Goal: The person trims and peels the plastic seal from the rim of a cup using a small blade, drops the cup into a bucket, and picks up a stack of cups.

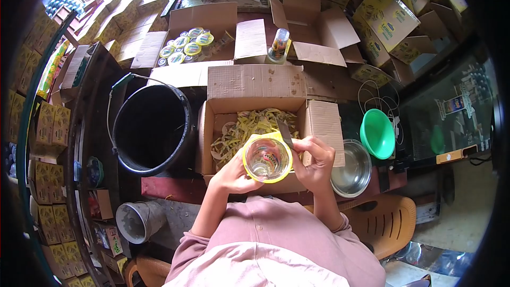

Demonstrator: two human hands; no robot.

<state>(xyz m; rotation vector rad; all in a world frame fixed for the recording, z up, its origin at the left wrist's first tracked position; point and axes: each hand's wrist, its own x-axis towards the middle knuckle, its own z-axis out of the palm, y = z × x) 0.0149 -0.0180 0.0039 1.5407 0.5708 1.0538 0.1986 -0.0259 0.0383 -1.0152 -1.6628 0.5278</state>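
Observation:
My left hand (232,174) is wrapped around a clear plastic cup (267,159) with a yellow rim, its round end turned up toward me. My right hand (314,162) is closed in a pinch on a dark flat blade (285,131), which stands against the cup's rim on the right side. Whether the blade has a handle is hidden by the fingers. Below both hands, an open cardboard box (256,82) contains many thin yellow and whitish strips (249,122).
A black bucket (119,127) stands left of the box. To the right are a green bowl (377,134) and a metal bowl (351,169). Behind, a carton (204,16) holds several yellow-rimmed cups (186,47), beside stacked cups (279,47). A grey bucket (139,222) sits lower left.

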